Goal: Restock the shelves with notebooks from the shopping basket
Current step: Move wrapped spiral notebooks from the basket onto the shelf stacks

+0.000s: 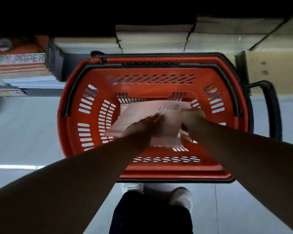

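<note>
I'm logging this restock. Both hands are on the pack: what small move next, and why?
Probably lift the notebook pack out of the basket: it lies inside, the right hand grips its edge, and the left hand lies flat on it.

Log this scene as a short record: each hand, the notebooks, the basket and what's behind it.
left hand: fingers straight, flat on the notebooks
right hand: grips the notebooks' right edge
notebooks: pale pink, barcode label up, inside the basket; count unclear
basket: red, standing on the floor
behind basket: paper stacks
</note>
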A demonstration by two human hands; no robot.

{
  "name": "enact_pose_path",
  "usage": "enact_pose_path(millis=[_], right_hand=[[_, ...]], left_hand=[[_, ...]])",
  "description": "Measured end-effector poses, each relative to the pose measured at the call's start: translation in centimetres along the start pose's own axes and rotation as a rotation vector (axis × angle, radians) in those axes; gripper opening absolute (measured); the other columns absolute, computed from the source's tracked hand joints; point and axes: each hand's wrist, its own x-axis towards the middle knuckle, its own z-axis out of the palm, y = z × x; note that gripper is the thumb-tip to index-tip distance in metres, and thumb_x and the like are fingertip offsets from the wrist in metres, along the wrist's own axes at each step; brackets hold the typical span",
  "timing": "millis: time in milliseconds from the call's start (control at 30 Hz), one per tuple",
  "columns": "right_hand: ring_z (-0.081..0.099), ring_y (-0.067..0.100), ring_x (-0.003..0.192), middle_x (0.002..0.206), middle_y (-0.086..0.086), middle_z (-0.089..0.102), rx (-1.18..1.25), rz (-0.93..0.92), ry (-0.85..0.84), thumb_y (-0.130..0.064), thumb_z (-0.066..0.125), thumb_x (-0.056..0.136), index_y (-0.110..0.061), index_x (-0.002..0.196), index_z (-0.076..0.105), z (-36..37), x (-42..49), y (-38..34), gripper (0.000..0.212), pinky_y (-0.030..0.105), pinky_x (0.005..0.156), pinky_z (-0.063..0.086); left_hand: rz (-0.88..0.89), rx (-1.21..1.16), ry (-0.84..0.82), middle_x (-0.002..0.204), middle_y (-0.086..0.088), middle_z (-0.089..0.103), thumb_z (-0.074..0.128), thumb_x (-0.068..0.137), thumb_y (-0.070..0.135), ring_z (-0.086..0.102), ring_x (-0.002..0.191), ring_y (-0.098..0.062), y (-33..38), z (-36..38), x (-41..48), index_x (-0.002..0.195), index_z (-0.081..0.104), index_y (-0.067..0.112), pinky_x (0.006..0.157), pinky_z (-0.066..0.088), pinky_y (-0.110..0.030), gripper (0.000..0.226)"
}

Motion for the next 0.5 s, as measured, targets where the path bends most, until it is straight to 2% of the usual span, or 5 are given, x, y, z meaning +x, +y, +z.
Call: enact_pose_path(millis=[67,133,300,400,500], right_hand=[[0.062,0.026,0.095,0.095,0.01,0.059,0.09,-0.018,-0.004,-0.01,0.05,0.097,-0.001,0.116,0.057,-0.6,-1.1,-1.2,0.022,0.033,0.088,0.053],[0.064,0.023,0.08,0.082,0.006,0.061,0.186,-0.028,0.041,-0.017,0.059,0.093,-0.008,0.095,0.061,-1.2,-2.7,-2.1,0.009,0.035,0.077,0.057],[0.063,0.015,0.073,0.083,0.002,0.067,0.307,-0.078,-0.038,-0.044,0.047,0.098,-0.013,0.087,0.061,-3.0,-6.4,-2.5,0.036,0.028,0.059,0.048],[0.058,0.018,0.082,0.101,0.007,0.062,0.224,-0.082,-0.095,-0.034,0.043,0.101,-0.008,0.11,0.06,-4.6,-8.2,-2.4,0.032,0.027,0.063,0.045],[0.052,0.014,0.075,0.108,0.009,0.052,0.088,-0.097,-0.112,-0.016,0.042,0.102,-0.013,0.109,0.054,-6.7,-9.7,-2.9,0.015,0.024,0.058,0.042]], left_hand=[[-0.031,-0.094,0.175,0.151,0.008,0.033,0.038,0.104,0.017,0.034,0.137,-0.01,1.3,-1.8,-0.5,0.148,0.039,0.02,0.11,0.031,-0.022,0.044],[-0.11,-0.11,0.294,0.136,-0.001,0.053,0.046,0.101,0.011,0.049,0.127,-0.019,2.5,-3.6,-1.2,0.136,0.053,0.007,0.096,0.044,-0.017,0.036],[-0.117,-0.068,0.427,0.118,-0.01,0.062,0.039,0.102,0.02,0.057,0.11,-0.027,5.9,-7.2,-4.4,0.12,0.056,0.015,0.086,0.041,-0.029,0.025],[-0.202,-0.164,0.479,0.082,0.004,0.058,0.049,0.097,0.018,0.06,0.088,-0.023,7.2,-9.0,-5.3,0.092,0.052,0.022,0.073,0.042,-0.03,0.007],[-0.278,-0.299,0.472,0.078,0.006,0.054,0.059,0.09,0.012,0.057,0.082,-0.018,8.5,-11.0,-5.9,0.09,0.053,0.021,0.067,0.04,-0.025,0.012]])
